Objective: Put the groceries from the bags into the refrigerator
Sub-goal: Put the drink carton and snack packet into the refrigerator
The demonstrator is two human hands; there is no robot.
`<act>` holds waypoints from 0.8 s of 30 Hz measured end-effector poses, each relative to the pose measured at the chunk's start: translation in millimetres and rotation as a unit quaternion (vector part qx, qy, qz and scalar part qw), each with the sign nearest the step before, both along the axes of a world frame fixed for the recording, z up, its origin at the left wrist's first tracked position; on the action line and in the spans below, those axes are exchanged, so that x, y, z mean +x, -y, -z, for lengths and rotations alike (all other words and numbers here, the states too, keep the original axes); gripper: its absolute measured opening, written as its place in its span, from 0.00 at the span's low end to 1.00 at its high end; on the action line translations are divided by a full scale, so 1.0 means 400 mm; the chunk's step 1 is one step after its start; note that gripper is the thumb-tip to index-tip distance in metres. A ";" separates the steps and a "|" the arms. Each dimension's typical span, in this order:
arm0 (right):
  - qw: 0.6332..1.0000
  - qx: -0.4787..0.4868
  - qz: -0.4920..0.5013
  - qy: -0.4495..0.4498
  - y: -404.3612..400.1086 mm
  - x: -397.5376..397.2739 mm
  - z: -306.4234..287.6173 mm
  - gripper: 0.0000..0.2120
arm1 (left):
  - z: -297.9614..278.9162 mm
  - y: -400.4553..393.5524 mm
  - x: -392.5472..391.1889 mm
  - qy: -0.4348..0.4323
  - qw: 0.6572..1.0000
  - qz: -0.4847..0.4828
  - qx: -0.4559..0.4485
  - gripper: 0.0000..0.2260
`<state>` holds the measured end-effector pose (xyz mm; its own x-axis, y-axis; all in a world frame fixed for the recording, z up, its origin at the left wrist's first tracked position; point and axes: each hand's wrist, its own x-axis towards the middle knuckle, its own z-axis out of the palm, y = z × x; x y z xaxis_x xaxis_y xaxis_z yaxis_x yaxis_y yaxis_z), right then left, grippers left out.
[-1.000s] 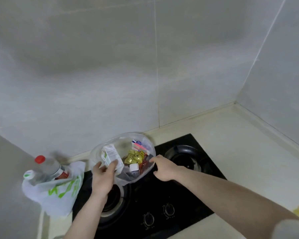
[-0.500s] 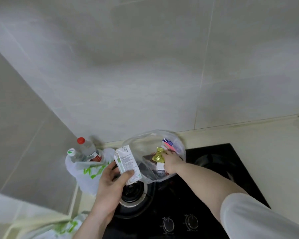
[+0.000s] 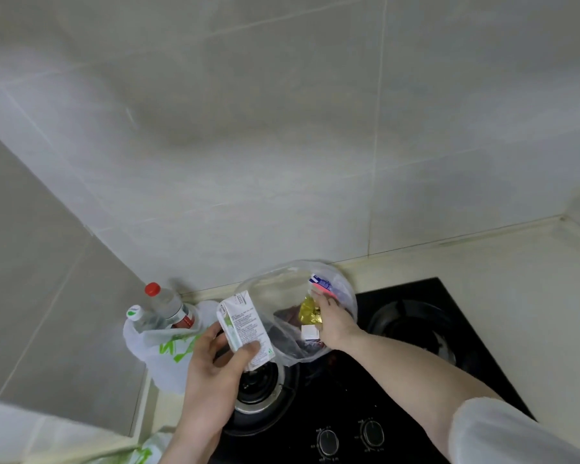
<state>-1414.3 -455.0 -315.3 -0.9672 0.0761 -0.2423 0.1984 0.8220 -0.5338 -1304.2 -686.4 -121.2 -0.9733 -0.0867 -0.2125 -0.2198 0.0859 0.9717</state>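
My left hand (image 3: 215,370) grips a small white and green carton (image 3: 243,326), held above the stove's left burner. Beside it a clear plastic bag (image 3: 282,293) sits open on the black stove (image 3: 399,406). My right hand (image 3: 332,321) reaches inside the bag, fingers on a gold foil packet (image 3: 308,313); whether they close round it I cannot tell. A pink and blue packet (image 3: 320,284) and a small white box (image 3: 310,331) also lie in the bag. Left of the stove, a white bag with green print (image 3: 168,349) holds two clear bottles (image 3: 163,308).
Grey tiled walls meet in a corner behind the bags. Two stove knobs (image 3: 349,438) sit at the front edge, with a second burner (image 3: 412,333) at the right. Cream countertop (image 3: 523,313) extends to the right of the stove. Another green-printed bag (image 3: 141,453) shows at the bottom left.
My left hand lifted the carton out of the clear bag and toward me. My right hand moved from the bag's rim down onto the gold packet inside. The view swung left.
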 end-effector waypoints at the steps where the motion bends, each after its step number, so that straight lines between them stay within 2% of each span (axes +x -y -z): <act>1: 0.998 -0.057 0.025 -0.013 -0.004 0.028 -0.024 0.38 | -0.006 -0.008 0.007 -0.005 1.000 0.007 -0.005 0.24; 4: 0.976 -0.184 0.099 -0.063 -0.022 0.137 -0.096 0.23 | -0.010 -0.029 0.026 -0.011 0.999 0.036 -0.021 0.28; 6: 0.949 -0.269 0.138 -0.092 -0.047 0.233 -0.147 0.20 | -0.015 -0.054 0.040 -0.010 0.998 0.060 -0.033 0.31; 10: 0.895 -0.377 0.213 -0.105 -0.135 0.444 -0.258 0.16 | -0.022 -0.147 0.079 -0.015 0.991 0.126 -0.042 0.23; 16: 0.821 -0.427 0.348 -0.152 -0.298 0.760 -0.387 0.14 | -0.035 -0.371 0.178 -0.014 0.964 0.264 -0.016 0.23; 19: 0.783 -0.427 0.412 -0.188 -0.372 0.908 -0.422 0.15 | -0.051 -0.492 0.247 -0.024 0.940 0.339 -0.013 0.24; 24: 0.735 -0.398 0.497 -0.231 -0.476 1.162 -0.464 0.12 | -0.088 -0.684 0.393 -0.059 0.894 0.443 -0.015 0.24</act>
